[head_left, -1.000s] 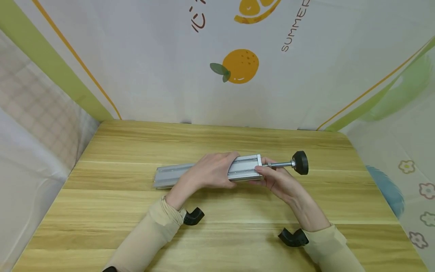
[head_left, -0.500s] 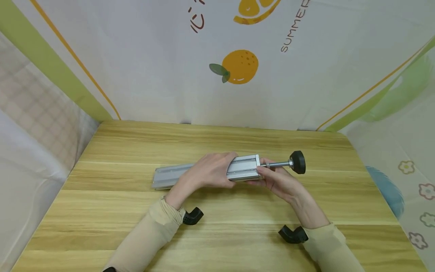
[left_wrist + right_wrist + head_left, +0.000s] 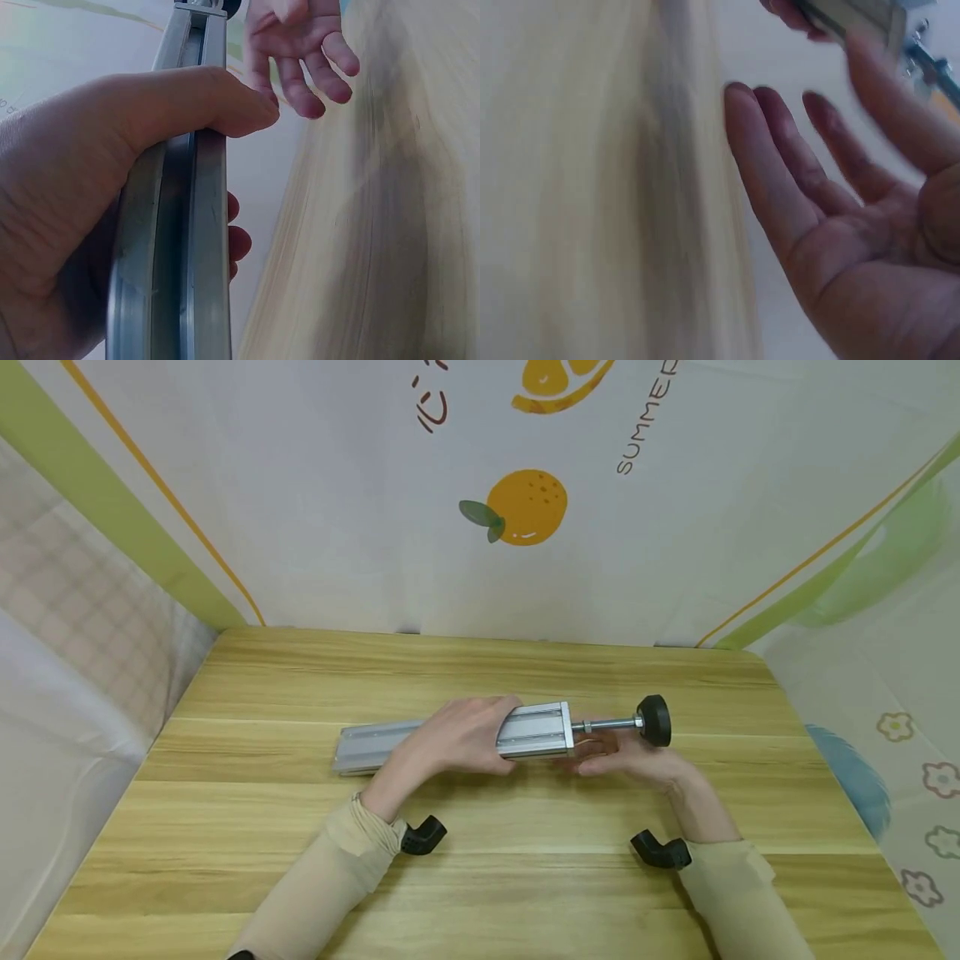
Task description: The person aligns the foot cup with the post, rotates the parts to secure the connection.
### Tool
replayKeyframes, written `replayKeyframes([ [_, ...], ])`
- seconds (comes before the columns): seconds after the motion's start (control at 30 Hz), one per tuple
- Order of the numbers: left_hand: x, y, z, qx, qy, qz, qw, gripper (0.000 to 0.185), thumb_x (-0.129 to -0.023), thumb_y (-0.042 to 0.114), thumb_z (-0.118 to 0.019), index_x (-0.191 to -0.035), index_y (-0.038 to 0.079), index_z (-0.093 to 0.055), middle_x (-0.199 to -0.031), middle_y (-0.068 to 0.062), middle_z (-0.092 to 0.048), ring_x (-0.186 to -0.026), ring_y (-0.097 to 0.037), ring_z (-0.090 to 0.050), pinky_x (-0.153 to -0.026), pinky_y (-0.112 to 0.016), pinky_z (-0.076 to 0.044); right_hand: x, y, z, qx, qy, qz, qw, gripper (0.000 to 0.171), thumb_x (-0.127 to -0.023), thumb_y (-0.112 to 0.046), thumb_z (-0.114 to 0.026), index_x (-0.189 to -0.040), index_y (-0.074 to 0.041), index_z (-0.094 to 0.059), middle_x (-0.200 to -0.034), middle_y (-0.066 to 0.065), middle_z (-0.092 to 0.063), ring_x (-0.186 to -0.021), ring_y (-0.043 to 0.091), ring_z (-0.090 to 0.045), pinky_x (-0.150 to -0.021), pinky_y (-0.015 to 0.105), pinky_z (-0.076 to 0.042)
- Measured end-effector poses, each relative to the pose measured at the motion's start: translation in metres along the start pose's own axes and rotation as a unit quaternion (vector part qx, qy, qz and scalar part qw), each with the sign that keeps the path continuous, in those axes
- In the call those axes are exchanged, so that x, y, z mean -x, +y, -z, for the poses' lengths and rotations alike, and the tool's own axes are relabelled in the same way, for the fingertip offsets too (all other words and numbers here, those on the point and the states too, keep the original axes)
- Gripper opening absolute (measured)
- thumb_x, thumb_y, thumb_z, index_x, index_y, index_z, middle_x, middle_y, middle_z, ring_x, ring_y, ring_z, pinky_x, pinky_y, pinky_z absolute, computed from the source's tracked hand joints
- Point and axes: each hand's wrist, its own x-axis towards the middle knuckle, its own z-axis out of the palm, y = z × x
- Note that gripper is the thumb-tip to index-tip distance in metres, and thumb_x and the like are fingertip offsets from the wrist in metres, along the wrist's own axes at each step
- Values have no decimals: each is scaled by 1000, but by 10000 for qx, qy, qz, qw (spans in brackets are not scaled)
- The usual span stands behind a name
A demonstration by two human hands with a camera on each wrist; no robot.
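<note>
My left hand (image 3: 467, 735) grips a silver aluminium extrusion profile (image 3: 534, 730) across its middle. In the left wrist view the thumb lies over the grooved side of the profile (image 3: 206, 247), and fingertips show round the far side. A threaded rod with nuts (image 3: 611, 724) sticks out of the profile's right end cap and ends in a black levelling foot (image 3: 655, 721). Just below the rod is my right hand (image 3: 637, 764), palm up with loosely spread fingers. The right wrist view shows that hand (image 3: 862, 225) holding nothing, with the profile's end beyond the fingertips.
A wood-grain table (image 3: 510, 877) lies under both hands. Behind it hangs a white curtain (image 3: 360, 527) printed with oranges and lettering. Each wrist carries a black curved mount (image 3: 425, 836) near its sleeve cuff.
My right hand has let go of the profile's end by the rod and dropped slightly toward me, fingers loosening. The left hand keeps its grip, the profile nearly still.
</note>
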Motion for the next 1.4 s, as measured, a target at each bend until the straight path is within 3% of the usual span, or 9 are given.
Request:
replayKeyframes([
  [0.13, 0, -1, -1, -44, -40, 8, 10000, 68, -74, 36, -84, -131, 14, -56, -100, 3, -69, -79, -12, -61, -69, -29, -53, 9, -1, 19, 698, 283, 238, 9969, 51, -99, -7, -64, -144, 9, -46, -129, 6, -71, -118, 20, -71, -97, 35, -58],
  [0.23, -1, -1, -2, -106, -70, 7, 9999, 67, -74, 37, -84, -130, 15, -56, -99, 4, -68, -77, -11, -60, -68, -28, -52, 20, -2, 36, 969, 410, 480, 9933, 50, -105, -10, -55, -145, 15, -40, -131, 6, -69, -118, 18, -70, -96, 38, -59],
  [0.33, -1, -2, -3, -142, -98, 8, 9999, 64, -74, 36, -84, -128, 15, -56, -98, 5, -68, -75, -10, -60, -67, -27, -51, 31, -6, 50, 1038, 695, 403, 9913, 47, -105, -10, -54, -147, 8, -43, -133, -1, -68, -120, 12, -68, -96, 36, -58],
  [0.47, -1, -2, -5, -166, -183, 45, 9997, 63, -74, 35, -84, -127, 15, -56, -97, 4, -68, -74, -10, -59, -66, -27, -50, 43, -15, 58, 1341, 1169, 16, 9840, 43, -105, -14, -56, -147, -8, -50, -131, -11, -69, -119, 4, -66, -96, 23, -52],
  [0.63, -1, -3, -9, -164, -264, 82, 9995, 62, -74, 34, -84, -126, 14, -56, -97, 4, -68, -74, -10, -59, -66, -27, -50, 52, -28, 59, 1668, 1423, -124, 9756, 42, -108, -23, -53, -146, -6, -51, -133, -5, -67, -118, 2, -65, -97, 19, -53],
  [0.77, -1, -5, -14, -227, -291, 73, 9993, 61, -74, 33, -84, -125, 14, -57, -99, 4, -68, -75, -10, -59, -67, -27, -50, 54, -32, 59, 1879, 1374, -31, 9725, 43, -108, -21, -51, -145, 3, -49, -135, 6, -66, -117, 2, -66, -96, 22, -55],
  [0.9, -2, -7, -18, -337, -334, 25, 9989, 61, -74, 33, -83, -125, 14, -57, -99, 4, -68, -75, -10, -58, -67, -28, -50, 56, -33, 58, 2156, 1214, -13, 9689, 42, -108, -18, -52, -144, 3, -50, -138, 19, -62, -117, 2, -66, -98, 25, -55],
  [1.1, -3, -9, -23, -385, -362, 0, 9986, 60, -73, 33, -83, -124, 13, -57, -98, 4, -67, -75, -10, -57, -68, -29, -50, 56, -31, 57, 2617, 966, -119, 9602, 43, -105, -18, -57, -145, -4, -52, -143, 14, -61, -120, 1, -62, -98, 18, -49],
  [1.4, -6, -10, -25, -432, -544, 58, 9976, 62, -73, 32, -83, -125, 13, -56, -92, 4, -66, -71, -11, -57, -66, -29, -50, 54, -25, 55, 2644, 598, -158, 9624, 50, -102, -18, -63, -148, -6, -49, -149, 18, -55, -124, 5, -60, -96, 24, -51],
])
